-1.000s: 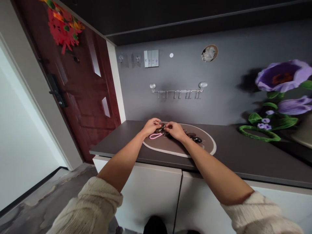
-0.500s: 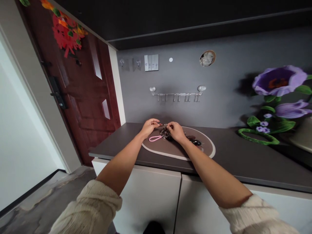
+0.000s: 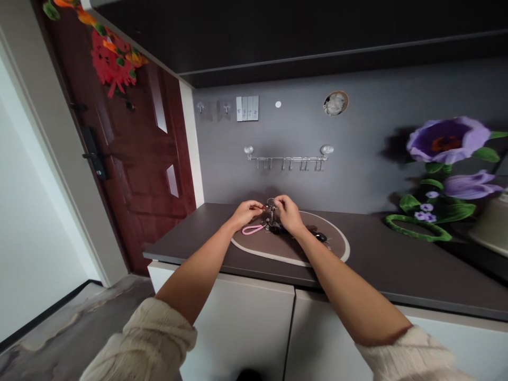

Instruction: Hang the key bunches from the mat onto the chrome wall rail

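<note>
My right hand [image 3: 289, 214] pinches a metal key ring [image 3: 271, 200] raised just above an oval brown mat [image 3: 337, 248] with a pale border. Several keys [image 3: 272, 214] hang below the ring. Opposite it, my left hand [image 3: 246, 214] is closed, thumb and finger together at a small reddish piece beside the ring; what that piece is, I cannot make out. A pink loop strap [image 3: 253, 230] lies on the mat under my left hand. Dark items, among them a black key fob [image 3: 319, 236], rest there too, partly hidden by my right wrist.
A clear rail with hooks [image 3: 288, 159] is fixed to the grey wall behind the counter [image 3: 381, 264]. Purple artificial flowers [image 3: 448, 140] stand at the right, by a pale rounded object [image 3: 492, 225]. A dark cabinet [image 3: 317, 37] overhangs above. The red-brown door [image 3: 138, 174] is at left.
The key ring now stands higher and shows between my hands, with keys hanging from it. My right hand has lifted slightly relative to the mat. The view has tilted a little.
</note>
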A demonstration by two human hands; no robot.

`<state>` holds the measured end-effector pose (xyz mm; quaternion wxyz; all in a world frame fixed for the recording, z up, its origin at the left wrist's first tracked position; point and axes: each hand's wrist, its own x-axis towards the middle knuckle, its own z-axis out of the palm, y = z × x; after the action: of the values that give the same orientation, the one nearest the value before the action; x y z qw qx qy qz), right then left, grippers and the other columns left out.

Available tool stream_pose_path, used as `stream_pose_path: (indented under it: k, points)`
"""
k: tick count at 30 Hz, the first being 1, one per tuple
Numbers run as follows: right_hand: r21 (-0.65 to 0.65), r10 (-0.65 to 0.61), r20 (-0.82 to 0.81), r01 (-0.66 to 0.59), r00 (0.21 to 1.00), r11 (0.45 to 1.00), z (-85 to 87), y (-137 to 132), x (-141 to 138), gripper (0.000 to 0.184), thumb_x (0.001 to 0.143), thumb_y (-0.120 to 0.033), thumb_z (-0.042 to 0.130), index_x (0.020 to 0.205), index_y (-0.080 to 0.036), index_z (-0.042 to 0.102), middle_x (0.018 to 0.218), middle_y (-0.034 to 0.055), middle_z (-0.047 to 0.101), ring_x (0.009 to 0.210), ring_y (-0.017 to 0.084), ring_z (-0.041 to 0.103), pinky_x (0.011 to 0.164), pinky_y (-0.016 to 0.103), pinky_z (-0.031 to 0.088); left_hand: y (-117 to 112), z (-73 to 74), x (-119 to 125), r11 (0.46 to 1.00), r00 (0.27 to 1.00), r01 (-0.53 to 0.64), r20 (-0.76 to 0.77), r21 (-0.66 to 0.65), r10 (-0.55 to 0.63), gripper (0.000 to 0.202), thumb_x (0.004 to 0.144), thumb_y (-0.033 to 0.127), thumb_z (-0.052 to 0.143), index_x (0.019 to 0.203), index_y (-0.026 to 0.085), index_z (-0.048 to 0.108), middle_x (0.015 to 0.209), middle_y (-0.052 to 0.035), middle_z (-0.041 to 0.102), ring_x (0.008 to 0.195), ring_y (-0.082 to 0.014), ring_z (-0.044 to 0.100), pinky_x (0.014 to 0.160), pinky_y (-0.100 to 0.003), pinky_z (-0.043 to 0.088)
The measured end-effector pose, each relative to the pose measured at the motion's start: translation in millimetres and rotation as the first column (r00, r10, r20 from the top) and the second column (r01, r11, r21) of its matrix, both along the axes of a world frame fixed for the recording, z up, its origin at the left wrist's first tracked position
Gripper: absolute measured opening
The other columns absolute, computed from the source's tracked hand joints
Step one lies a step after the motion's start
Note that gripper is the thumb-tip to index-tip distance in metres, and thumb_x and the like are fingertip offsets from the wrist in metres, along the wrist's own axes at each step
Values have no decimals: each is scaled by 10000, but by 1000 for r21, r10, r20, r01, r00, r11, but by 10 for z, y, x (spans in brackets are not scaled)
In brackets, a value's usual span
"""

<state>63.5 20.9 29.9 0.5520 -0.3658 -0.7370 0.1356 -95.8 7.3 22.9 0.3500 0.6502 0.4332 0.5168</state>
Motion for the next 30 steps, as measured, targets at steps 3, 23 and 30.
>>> stream_pose_path:
  k: [3, 23, 30]
  points:
    - [22, -14, 14, 14, 1000, 1000, 0, 9, 2, 195, 793, -284, 361, 769, -173, 519, 779, 52, 573, 756, 161, 501, 723, 278, 380, -31, 27, 14, 999, 1000, 3, -17, 54, -2, 228, 632, 234, 621, 836, 131, 623, 760, -31, 627, 665, -101, 543, 642, -231, 418]
    - [-134, 109, 19, -106, 994, 985, -17, -52, -34, 197, 720, -351, 466, 728, -169, 542, 690, 18, 569, 642, 131, 503, 639, 258, 396, 49, -22, 32, 996, 976, 50, 206, 74, -64, 298, 595, 373, 651, 725, 113, 587, 655, -1, 575, 579, -79, 494, 603, -220, 388]
    - [-138, 103, -24, -105, 994, 985, -8, -23, -29, 230, 699, -381, 463, 689, -160, 524, 666, 14, 549, 647, 135, 494, 648, 265, 385, 63, -5, 17, 964, 988, -146, 86, 222, 130, 255, 682, 363, 564, 751, 121, 600, 699, -22, 596, 648, -105, 506, 645, -230, 383]
